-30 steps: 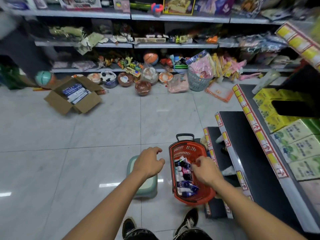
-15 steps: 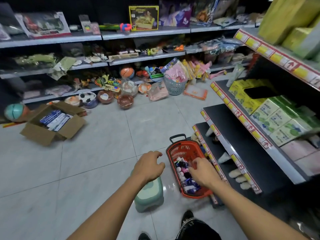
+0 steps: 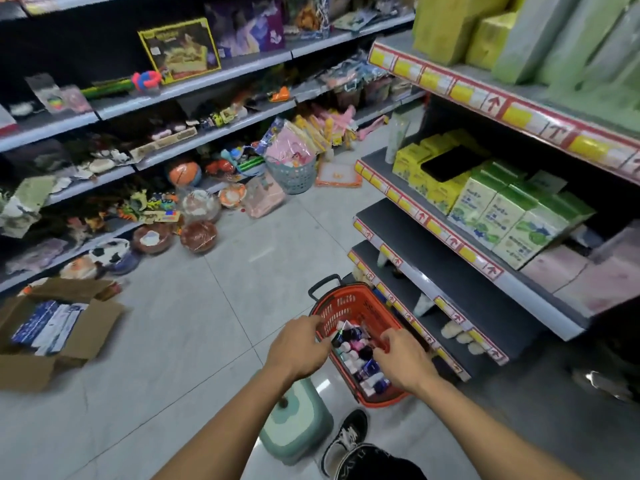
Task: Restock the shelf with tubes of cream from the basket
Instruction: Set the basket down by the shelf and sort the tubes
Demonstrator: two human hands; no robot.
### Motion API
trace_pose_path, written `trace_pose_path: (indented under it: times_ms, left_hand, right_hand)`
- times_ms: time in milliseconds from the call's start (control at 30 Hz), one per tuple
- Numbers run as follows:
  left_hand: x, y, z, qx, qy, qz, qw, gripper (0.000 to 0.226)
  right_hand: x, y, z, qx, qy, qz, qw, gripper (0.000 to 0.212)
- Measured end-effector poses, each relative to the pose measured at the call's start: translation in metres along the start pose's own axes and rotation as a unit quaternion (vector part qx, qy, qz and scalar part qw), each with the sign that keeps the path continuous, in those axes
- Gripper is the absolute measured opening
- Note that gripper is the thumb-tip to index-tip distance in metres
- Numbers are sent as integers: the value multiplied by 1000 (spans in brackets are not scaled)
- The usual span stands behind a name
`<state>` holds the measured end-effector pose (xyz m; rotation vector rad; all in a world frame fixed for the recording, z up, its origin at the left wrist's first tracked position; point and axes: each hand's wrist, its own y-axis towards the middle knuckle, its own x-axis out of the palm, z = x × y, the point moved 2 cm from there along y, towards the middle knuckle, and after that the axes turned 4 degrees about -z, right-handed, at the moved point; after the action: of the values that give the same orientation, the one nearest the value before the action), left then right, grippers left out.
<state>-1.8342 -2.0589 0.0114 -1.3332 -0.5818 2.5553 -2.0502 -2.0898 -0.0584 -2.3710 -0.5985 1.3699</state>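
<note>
A red basket (image 3: 349,301) with a black handle stands on the floor against the foot of the right-hand shelf unit. Several tubes of cream (image 3: 353,344) lie in it, dark and pale with pink caps. My left hand (image 3: 298,348) rests on the basket's left rim with its fingers curled. My right hand (image 3: 401,362) reaches down into the basket, its fingertips among the tubes, and its grip is hidden. The dark lower shelves (image 3: 446,271) on the right are mostly bare, with one pale tube (image 3: 423,304) standing on a low one.
A green step stool (image 3: 294,427) sits under my left forearm, and my shoe (image 3: 346,441) is beside it. An open cardboard box (image 3: 52,327) lies on the floor at left. Green and yellow cartons (image 3: 502,209) fill the shelf above. Toys and balls line the far shelves.
My left hand has moved right from above the stool to the basket's left rim. My right hand stays in the basket. The camera has turned towards the right-hand shelves.
</note>
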Motion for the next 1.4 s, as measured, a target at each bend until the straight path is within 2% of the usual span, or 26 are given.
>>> trace_pose_path:
  times_ms: [133, 300, 433, 667, 800, 1000, 1167, 1400]
  left_hand:
    - [-1, 68, 37, 17, 40, -46, 998, 29]
    - [3, 107, 51, 36, 93, -77, 992, 32]
    - [14, 141, 72, 48, 140, -115, 982, 31]
    - [19, 167, 109, 67, 181, -145, 970, 30]
    - [25, 183, 119, 80, 189, -166, 964, 26]
    - [36, 210, 118, 118, 237, -206, 942, 32]
    - [34, 243, 106, 165, 271, -230, 920, 30]
    - [30, 320, 91, 251, 291, -275, 881, 37]
  right_hand:
    - [-17, 45, 30, 43, 49, 4, 998, 38]
    - [-34, 63, 38, 71, 100, 12, 992, 35]
    - [-44, 69, 58, 90, 128, 16, 988, 17]
    - [-49, 67, 86, 125, 166, 40, 977, 35]
    - [-48, 65, 93, 140, 158, 43, 977, 25]
    - [-49, 74, 97, 164, 143, 61, 974, 27]
    - [-50, 86, 90, 207, 133, 67, 967, 40]
    - [-32, 118, 72, 289, 167, 122, 935, 44]
